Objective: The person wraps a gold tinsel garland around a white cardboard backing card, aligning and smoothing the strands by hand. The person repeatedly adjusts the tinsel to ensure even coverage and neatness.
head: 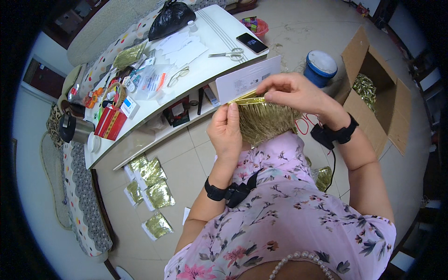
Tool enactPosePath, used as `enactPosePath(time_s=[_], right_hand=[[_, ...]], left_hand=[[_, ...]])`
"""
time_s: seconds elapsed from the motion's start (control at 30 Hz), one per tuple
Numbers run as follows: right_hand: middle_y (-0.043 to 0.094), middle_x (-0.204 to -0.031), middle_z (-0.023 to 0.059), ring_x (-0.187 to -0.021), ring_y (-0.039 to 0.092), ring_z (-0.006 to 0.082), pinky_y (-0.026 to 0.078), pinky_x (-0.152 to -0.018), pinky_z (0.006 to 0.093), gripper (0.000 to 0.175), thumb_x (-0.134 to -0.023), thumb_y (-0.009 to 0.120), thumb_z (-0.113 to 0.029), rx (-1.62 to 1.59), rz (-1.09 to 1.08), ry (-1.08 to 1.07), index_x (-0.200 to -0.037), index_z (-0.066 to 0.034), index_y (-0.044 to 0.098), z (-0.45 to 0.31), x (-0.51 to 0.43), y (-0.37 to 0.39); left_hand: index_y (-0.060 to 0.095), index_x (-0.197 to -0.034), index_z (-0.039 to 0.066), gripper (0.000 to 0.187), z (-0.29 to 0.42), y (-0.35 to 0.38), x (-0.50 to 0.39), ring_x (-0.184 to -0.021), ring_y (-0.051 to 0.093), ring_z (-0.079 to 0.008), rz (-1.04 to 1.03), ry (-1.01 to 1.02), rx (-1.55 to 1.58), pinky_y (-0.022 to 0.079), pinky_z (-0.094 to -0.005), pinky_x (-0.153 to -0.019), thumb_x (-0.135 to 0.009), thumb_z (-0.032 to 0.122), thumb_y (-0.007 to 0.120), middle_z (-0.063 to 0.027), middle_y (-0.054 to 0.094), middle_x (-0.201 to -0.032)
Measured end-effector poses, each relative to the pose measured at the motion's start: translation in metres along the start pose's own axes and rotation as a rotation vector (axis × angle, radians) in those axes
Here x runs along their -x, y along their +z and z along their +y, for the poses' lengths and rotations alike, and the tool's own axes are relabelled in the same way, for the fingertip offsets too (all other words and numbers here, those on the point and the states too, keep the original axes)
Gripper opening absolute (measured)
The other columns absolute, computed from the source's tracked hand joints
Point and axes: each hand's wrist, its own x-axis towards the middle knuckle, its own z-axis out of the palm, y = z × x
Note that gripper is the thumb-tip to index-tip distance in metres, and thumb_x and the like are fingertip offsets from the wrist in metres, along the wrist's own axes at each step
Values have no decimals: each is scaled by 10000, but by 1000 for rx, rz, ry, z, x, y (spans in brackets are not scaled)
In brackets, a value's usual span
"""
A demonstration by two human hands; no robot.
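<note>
My left hand (225, 131) pinches one end of the folded top band of a gold foil fringe (267, 122) between thumb and fingers. My right hand (297, 92) has its thumb and forefinger on the same gold band (250, 101), further along to the right. From the band the thin metallic strands hang down over my lap. Behind it stands a white printed card (245, 80), creased open and bearing writing and a barcode. Whether the card is fixed to the fringe I cannot tell. Each wrist wears a black strap.
A white table (217, 35) carries scissors (231, 54), a phone (252, 42), eyeglasses (178, 76) and a black plastic bag (171, 21). Several gold foil packets (159, 194) lie on the tiled floor. At right stand a blue bucket (319, 71) and an open cardboard box (392, 105) holding tinsel.
</note>
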Motion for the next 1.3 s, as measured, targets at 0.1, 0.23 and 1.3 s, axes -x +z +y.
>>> enactPosePath(time_s=[0.1, 0.23, 1.3], right_hand=[[649, -868, 10, -812, 573, 64, 465, -746, 223, 226, -889, 602, -145, 132, 24, 3, -1050, 10, 639, -9, 12, -22], [646, -806, -12, -762, 560, 46, 459, -694, 215, 212, -885, 621, -171, 333, 20, 54, -975, 17, 660, -24, 27, -47], [649, -806, -14, -766, 550, 47, 446, -695, 219, 219, -838, 710, -191, 232, 126, -129, -932, 5, 684, -7, 11, -39]], left_hand=[[654, -997, -42, 237, 4, -11, -7, -766, 507, -37, -32, -15, -25, 432, -199, -697, -959, 174, 562, 20, 627, -845], [651, -1021, -45, 240, 7, -24, -18, -816, 525, -43, -56, -32, 140, 431, -196, -747, -969, 163, 545, -1, 643, -911], [612, -1058, -59, 252, 45, -40, -10, -927, 590, -125, -149, -121, 381, 458, -262, -851, -975, 160, 521, -104, 644, -1062]])
